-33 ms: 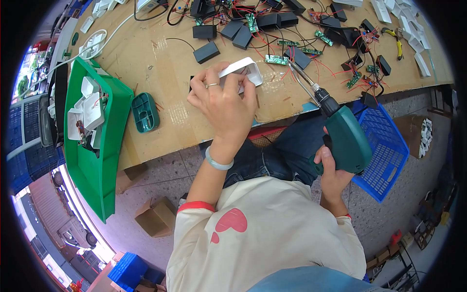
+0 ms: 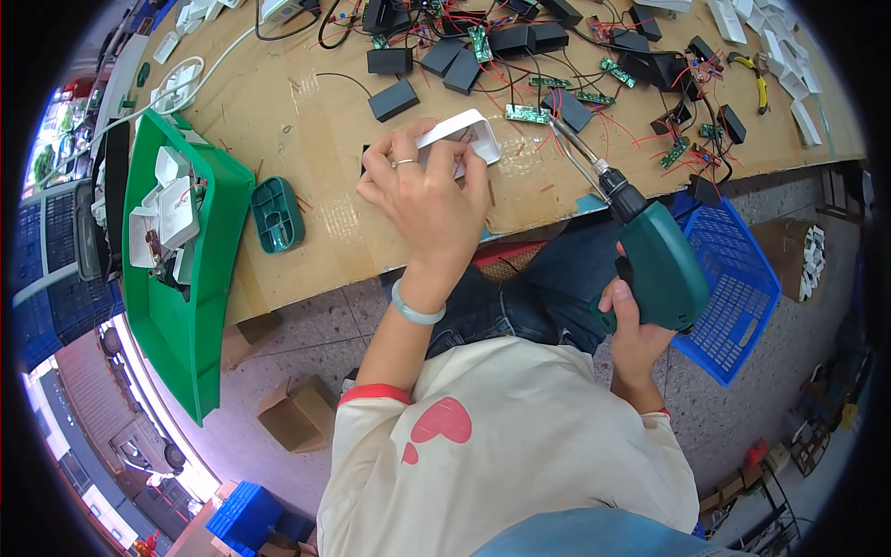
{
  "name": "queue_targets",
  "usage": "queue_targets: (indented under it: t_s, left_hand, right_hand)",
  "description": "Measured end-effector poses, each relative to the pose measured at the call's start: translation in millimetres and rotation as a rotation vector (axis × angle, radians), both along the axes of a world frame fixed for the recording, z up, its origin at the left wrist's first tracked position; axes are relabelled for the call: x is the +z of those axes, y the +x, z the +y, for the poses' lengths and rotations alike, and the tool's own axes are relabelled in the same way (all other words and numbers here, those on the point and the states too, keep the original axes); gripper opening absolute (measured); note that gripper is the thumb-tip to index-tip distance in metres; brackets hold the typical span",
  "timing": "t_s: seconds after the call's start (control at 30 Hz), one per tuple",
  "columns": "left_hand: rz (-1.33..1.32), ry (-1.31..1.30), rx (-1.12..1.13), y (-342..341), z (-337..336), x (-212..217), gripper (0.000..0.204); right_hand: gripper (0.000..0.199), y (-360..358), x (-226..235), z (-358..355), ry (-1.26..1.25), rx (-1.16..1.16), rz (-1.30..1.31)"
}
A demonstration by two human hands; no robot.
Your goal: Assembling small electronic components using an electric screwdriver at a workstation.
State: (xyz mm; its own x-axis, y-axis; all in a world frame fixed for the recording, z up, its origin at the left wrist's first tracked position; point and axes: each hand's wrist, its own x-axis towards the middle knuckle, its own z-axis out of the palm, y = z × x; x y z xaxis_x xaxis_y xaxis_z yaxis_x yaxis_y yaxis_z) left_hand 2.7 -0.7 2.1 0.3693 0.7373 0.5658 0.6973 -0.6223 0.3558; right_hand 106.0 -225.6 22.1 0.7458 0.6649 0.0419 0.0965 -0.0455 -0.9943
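Head view: green gun-shaped tool [image 2: 664,265], long axis diagonal, tip [image 2: 558,122] up-left.

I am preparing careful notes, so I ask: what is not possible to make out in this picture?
In the head view:
Inside of the white case: partly hidden by the left hand.
Handle of the green power tool: partly covered by the right hand.
Any contents of the dark green divided box: too small to identify.
White pieces at upper left: cut off by the upper edge.
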Motion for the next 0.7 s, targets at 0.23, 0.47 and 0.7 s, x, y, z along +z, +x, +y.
queue_targets:
  t_s: [0.23,0.47,0.7]
  left_hand:
    - [0.011,-0.006,0.003,-1,0,1,0.007]
    - [0.010,-0.054,-0.071,-10,-2,8,0.017]
    - [0.014,-0.053,-0.096,-17,-2,6,0.014]
  right_hand:
    - [0.038,1,0,-1,0.001,0.004,0.006]
    - [0.038,2,-1,-2,0.014,0.003,-0.001]
    - [0.038,1,0,0,0.004,0.011,0.007]
